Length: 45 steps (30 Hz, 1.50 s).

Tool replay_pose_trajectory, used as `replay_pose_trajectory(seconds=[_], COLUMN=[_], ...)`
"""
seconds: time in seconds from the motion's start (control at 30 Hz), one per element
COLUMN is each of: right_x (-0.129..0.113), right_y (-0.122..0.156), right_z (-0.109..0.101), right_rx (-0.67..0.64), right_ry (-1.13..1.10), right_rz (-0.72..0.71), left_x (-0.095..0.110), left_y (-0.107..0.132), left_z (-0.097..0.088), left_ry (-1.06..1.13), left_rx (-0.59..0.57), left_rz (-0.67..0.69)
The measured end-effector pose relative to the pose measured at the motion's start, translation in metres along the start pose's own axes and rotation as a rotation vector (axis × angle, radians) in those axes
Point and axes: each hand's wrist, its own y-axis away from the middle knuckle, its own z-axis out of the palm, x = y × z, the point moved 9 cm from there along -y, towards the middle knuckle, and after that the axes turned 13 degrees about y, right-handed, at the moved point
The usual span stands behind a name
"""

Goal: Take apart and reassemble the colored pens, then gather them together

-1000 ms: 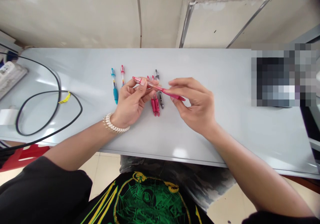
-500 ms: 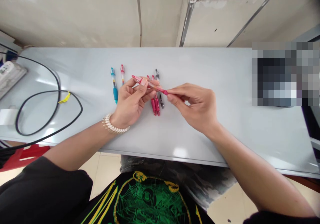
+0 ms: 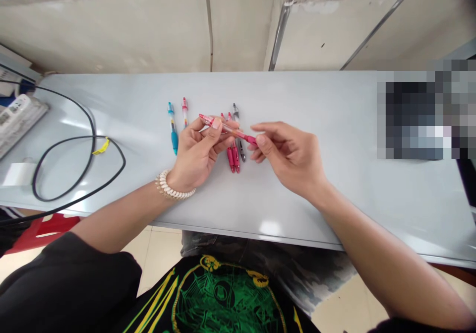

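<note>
Loosened since half a second ago, the right hand has lifted its index finger away from the pink pen, its thumb resting on the grip; I cannot tell whether the fingers behind it also grip. Nearest is a black shirt printed with a green web, then camouflage trousers at the edge of a smooth, glossy grey table. Above it, the left hand, wearing a white coiled bracelet, pinches the pen aslant by its clear barrel (an orange tint shows inside). Under the hands lie two pink pens and a grey pen; leftward, a teal pen and a pink-topped pen contain thin coloured refills in see-through barrels. Behind stands a stained cream wall.
</note>
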Motion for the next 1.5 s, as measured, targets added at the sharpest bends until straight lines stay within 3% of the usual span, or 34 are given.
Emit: replay_pose_trajectory(seconds=[0.13,0.3,0.43,0.6,0.77,0.93,1.1,1.3,1.5], right_x=[-0.009,0.000,-0.010,0.001,-0.008,0.001,-0.008,0.006,-0.005], right_y=[0.001,0.001,0.002,0.001,-0.001,0.000,0.000,0.002,0.002], right_z=[-0.003,0.003,-0.004,0.001,-0.009,-0.001,-0.006,0.008,0.006], right_rx=[0.043,-0.016,0.063,-0.005,0.073,-0.001,0.045,-0.061,-0.055], right_ry=[0.104,-0.027,0.086,-0.032,0.039,-0.080,0.028,-0.111,0.117], right_rz=[-0.096,0.014,-0.095,0.045,-0.048,0.063,-0.038,0.080,-0.044], left_x=[0.000,0.001,0.001,0.001,0.002,0.002,0.003,0.000,0.000], left_y=[0.000,0.001,0.001,0.002,0.001,0.001,0.002,0.003,0.001], left_z=[-0.001,0.001,0.000,0.002,0.001,0.002,-0.001,0.004,-0.001], left_ry=[-0.002,0.016,-0.001,0.043,0.042,0.019,-0.007,-0.013,0.000], left_rx=[0.006,-0.010,0.000,-0.021,-0.020,-0.005,0.046,0.005,0.038], left_rz=[-0.005,0.001,-0.004,-0.004,0.005,0.003,0.001,-0.035,-0.020])
